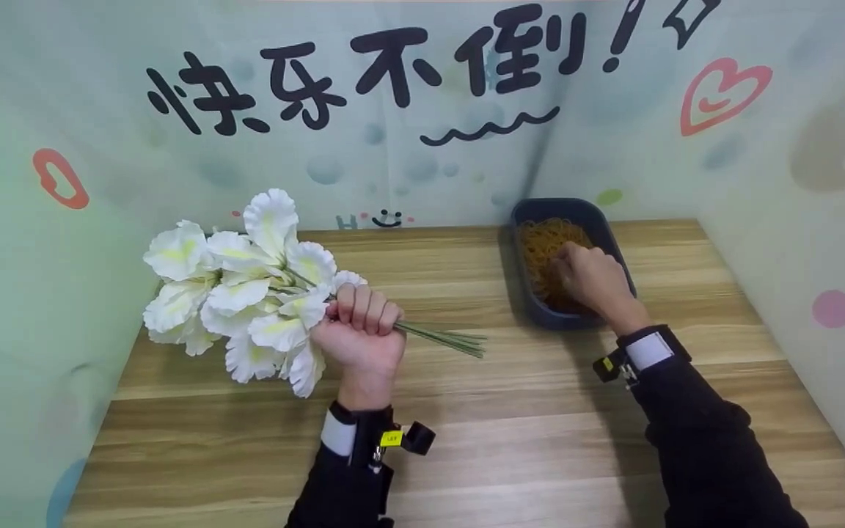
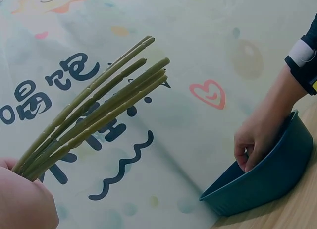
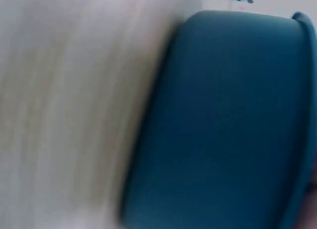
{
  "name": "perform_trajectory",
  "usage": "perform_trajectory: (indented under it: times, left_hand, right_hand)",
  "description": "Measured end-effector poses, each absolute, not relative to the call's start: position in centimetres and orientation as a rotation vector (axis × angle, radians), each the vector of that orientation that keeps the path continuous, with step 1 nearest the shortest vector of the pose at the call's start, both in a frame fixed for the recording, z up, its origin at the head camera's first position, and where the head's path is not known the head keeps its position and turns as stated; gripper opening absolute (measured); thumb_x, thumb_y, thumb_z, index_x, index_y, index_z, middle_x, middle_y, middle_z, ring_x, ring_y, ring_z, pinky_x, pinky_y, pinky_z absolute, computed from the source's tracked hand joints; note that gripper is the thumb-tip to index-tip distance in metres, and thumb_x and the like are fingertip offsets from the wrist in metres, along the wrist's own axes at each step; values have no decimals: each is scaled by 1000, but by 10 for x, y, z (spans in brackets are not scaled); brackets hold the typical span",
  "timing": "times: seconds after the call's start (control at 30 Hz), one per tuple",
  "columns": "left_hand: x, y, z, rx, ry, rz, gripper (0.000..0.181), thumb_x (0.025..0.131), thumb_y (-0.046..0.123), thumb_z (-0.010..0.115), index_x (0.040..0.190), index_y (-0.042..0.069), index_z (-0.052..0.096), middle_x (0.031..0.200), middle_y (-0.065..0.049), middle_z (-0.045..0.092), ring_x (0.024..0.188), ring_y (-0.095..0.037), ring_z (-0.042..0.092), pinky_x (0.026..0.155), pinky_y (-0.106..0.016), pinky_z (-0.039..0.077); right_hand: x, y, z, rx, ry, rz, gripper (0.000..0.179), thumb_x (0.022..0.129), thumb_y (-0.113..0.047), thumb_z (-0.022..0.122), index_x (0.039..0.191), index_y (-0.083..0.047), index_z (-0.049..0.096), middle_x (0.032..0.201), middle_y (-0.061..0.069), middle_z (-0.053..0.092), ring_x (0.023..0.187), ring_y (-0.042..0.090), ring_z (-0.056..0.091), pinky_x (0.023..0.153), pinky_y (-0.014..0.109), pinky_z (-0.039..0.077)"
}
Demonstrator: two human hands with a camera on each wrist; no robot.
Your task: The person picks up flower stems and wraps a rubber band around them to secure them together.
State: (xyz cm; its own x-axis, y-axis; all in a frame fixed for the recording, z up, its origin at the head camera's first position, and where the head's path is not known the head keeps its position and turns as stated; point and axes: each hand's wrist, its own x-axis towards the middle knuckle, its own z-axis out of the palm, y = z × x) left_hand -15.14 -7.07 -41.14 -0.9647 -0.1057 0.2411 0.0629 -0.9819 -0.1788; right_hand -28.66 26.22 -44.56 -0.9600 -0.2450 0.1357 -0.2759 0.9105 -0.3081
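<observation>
My left hand [image 1: 364, 330] grips the green stems [image 1: 444, 339] of several white artificial flowers [image 1: 239, 293] with yellow-green centres. The blooms lie to the left of the fist; bare stem ends [image 2: 99, 105] stick out to the right. My right hand [image 1: 598, 279] reaches down into a dark blue box [image 1: 600, 220] of tan rubber bands [image 1: 543, 246]. Its fingers look curled in the left wrist view, but the fingertips are hidden behind the box wall [image 2: 267, 182]. In the right wrist view, the box's side [image 3: 218, 120] fills most of the picture.
The box stands at the back of the wood-grain table [image 1: 452, 425], close to a printed backdrop [image 1: 393, 169] with black lettering. Pale side panels [image 1: 796, 242] close in the table left and right. Each wrist wears a strapped camera [image 1: 416, 438].
</observation>
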Motion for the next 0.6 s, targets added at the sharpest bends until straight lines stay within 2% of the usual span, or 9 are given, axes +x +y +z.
perform_trajectory:
  times: [0.27, 0.47, 0.6]
  left_hand:
    - [-152, -70, -406, -240, 229, -3035, 46, 94, 12, 52, 62, 19, 19, 56, 8, 13, 48, -6, 8, 46, -19, 6]
    - [-151, -70, -402, -119, 179, -3041, 48, 102, 15, 44, 58, 18, 24, 55, 7, 14, 48, -6, 10, 46, -19, 7]
    - [-151, -69, -401, -105, 171, -3034, 48, 102, 16, 43, 58, 17, 25, 54, 7, 15, 48, -6, 9, 46, -19, 6]
  right_hand:
    - [-281, 266, -428, 444, -2849, 601, 25, 110, -15, 56, 115, 7, 66, 102, 28, 75, 76, 40, 70, 68, 56, 56]
    - [-274, 270, -415, 404, -2796, 698, 30, 113, -19, 49, 120, 8, 61, 101, 29, 72, 77, 40, 67, 70, 53, 53]
    - [-266, 268, -407, 382, -2738, 790, 35, 115, -21, 43, 122, 9, 59, 97, 26, 67, 75, 38, 62, 72, 48, 49]
